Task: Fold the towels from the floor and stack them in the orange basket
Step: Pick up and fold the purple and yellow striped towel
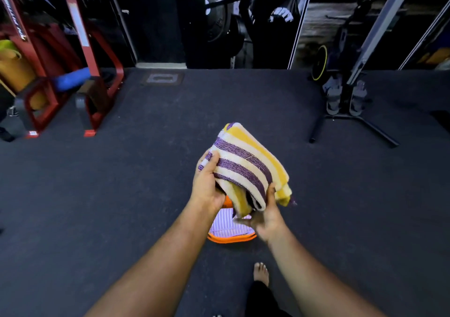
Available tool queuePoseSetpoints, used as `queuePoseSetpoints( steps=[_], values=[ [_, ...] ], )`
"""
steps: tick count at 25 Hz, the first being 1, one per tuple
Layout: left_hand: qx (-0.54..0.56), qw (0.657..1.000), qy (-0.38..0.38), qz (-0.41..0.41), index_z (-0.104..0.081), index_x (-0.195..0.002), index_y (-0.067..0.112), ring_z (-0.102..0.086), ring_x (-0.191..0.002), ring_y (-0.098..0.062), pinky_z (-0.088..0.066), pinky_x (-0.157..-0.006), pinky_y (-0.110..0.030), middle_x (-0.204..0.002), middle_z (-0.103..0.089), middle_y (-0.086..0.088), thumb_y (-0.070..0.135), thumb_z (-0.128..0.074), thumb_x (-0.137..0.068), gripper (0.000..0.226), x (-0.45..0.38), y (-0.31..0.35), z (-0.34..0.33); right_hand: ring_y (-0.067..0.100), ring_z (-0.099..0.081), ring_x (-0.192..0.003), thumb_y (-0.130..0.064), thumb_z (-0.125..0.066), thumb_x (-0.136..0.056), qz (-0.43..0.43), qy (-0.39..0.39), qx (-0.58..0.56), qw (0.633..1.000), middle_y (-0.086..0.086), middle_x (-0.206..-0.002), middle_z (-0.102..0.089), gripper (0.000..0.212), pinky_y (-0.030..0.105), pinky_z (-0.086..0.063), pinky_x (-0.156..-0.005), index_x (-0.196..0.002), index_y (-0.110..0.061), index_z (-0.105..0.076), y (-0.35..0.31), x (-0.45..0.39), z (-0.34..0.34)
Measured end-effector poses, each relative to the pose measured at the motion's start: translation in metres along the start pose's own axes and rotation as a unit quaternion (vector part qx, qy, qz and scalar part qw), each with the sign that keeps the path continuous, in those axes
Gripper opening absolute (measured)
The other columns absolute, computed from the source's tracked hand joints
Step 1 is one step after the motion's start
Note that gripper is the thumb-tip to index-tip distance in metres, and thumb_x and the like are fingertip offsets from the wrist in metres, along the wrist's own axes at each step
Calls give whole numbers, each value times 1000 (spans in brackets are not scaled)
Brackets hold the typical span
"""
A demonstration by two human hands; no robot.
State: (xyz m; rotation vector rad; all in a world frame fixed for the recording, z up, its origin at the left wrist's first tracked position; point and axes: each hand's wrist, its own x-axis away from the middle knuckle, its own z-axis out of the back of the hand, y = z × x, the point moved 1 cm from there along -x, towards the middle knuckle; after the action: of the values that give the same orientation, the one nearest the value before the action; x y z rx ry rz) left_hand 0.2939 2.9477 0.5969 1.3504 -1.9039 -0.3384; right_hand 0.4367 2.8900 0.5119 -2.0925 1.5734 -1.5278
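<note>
Orange basket (230, 238): mostly hidden beneath folded striped towel (248, 168); towel held above it, long axis running far-left to near-right; left hand (207, 183) and right hand (266, 215) fingers curled, gripping its near edges.

A gym: red weight rack (82, 56), barbell mural (243, 20), dark rubber floor (121, 183).

dark speckled floor (146, 195) – orange basket (231, 239) stands mid-floor, red rack (92, 112) at far left, black stand (353, 119) far right.
</note>
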Motion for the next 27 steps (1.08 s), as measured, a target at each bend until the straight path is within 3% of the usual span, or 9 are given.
queuePoseSetpoints(
  steps=[3, 6, 8, 10, 13, 15, 19, 23, 27],
  values=[
    [-76, 993, 46, -82, -61, -126, 12, -73, -99, -25, -62, -76, -40, -113, -74, -12, 7, -67, -94, 33, -46, 5, 21, 33, -66, -116, -36, -77, -84, 88, 5, -71, 994, 13, -128, -70, 62, 52, -58, -89, -139, -14, -60, -44, -41, 13],
    [-249, 963, 102, -36, -66, -119, 14, -70, -79, -19, -58, -61, -32, -102, -75, -9, -2, -60, -94, 31, -99, -4, 63, 27, -72, -107, -12, -74, -89, 113, 33, 56, 991, 9, -117, -75, 40, 42, -62, -84, -128, -12, -62, -76, -99, 33],
    [-353, 927, 118, 36, -65, -123, 8, -73, -77, -22, -60, -60, -32, -109, -74, -14, -10, -57, -91, 37, -134, -21, 96, 24, -73, -105, -16, -76, -90, 101, 52, 174, 978, 5, -111, -77, 29, 43, -61, -89, -117, -15, -65, -79, -139, 49],
    [-409, 894, 151, 104, -67, -120, 2, -75, -84, -30, -62, -71, -38, -111, -74, -19, -5, -56, -90, 32, -175, -49, 124, 22, -72, -105, -29, -81, -86, 64, 65, 287, 953, 1, -110, -76, 30, 50, -56, -97, -111, -20, -66, -67, -194, 73],
    [-429, 863, 229, 136, -67, -110, 12, -72, -97, -34, -59, -87, -49, -109, -74, -16, 34, -65, -85, 33, -234, -106, 170, 18, -68, -105, -29, -77, -89, -2, 97, 371, 924, -1, -115, -72, 26, 45, -54, -98, -109, -25, -61, -36, -266, 103],
    [-470, 836, 255, 124, -61, -120, 16, -69, -104, -33, -56, -92, -51, -114, -70, -11, 49, -63, -84, 49, -276, -153, 210, 18, -66, -105, -26, -74, -92, -30, 123, 388, 913, -1, -113, -70, 27, 42, -54, -96, -114, -21, -60, -6, -318, 127],
    [-534, 817, 205, 78, -48, -145, 12, -59, -110, -24, -40, -86, -27, -123, -60, -3, 20, -58, -103, 45, -350, -238, 296, 21, -67, -105, -37, -74, -90, -63, 146, 446, 881, -3, -112, -71, 35, 50, -54, -97, -119, -24, -60, 77, -432, 196],
    [-565, 803, 176, 65, -39, -154, 25, -57, -126, -25, -45, -105, -41, -144, -57, -5, 39, -52, -97, 61, -426, -329, 429, 25, -65, -109, -34, -70, -95, -49, 122, 500, 856, 0, -117, -69, 40, 46, -52, -97, -129, -21, -55, 172, -555, 262],
    [-607, 770, 179, 78, -24, -161, 24, -44, -136, -18, -36, -112, -36, -155, -42, -2, 9, -55, -102, 69, -466, -380, 506, 32, -64, -112, -36, -64, -98, -66, 127, 577, 804, 9, -121, -68, 47, 32, -45, -83, -134, -8, -53, 248, -631, 306]
  ],
)
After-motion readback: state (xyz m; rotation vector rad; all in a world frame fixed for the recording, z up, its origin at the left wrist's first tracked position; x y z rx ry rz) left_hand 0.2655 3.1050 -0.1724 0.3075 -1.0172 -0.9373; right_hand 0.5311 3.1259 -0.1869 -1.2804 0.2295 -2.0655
